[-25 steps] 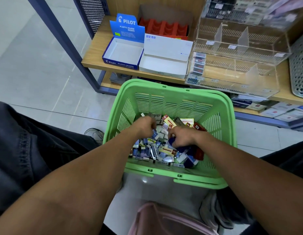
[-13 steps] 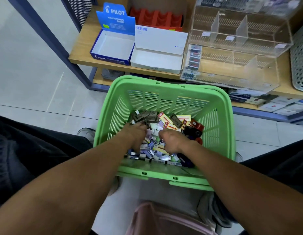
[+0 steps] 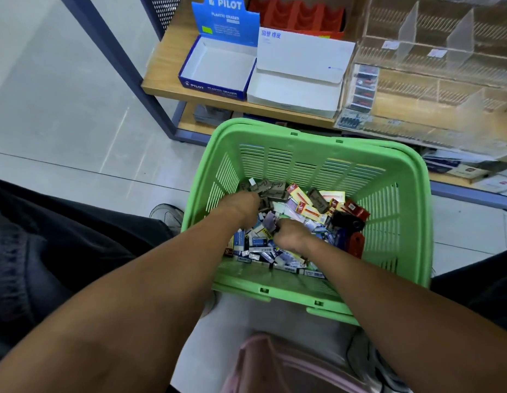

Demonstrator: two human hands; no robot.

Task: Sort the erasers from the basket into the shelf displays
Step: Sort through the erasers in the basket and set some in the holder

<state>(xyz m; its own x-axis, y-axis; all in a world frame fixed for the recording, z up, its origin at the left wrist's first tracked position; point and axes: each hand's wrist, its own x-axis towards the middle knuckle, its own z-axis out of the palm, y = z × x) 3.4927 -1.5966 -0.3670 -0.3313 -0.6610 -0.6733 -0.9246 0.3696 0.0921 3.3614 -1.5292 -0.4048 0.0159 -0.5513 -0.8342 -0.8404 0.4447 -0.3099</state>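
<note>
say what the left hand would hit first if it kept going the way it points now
The left hand points up and away into the green basket. It would likely meet the grey-wrapped erasers at its fingertips first, then the basket's far wall; depth is hard to judge.

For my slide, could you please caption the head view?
Both hands, left and right, dig among boxed erasers in a green basket before empty shelf displays.

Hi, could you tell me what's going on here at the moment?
A person has both hands in a green basket full of small boxed erasers, the left hand and right hand digging through the pile. On the shelf behind, the blue Pilot box and the white box stand open and empty.
</note>
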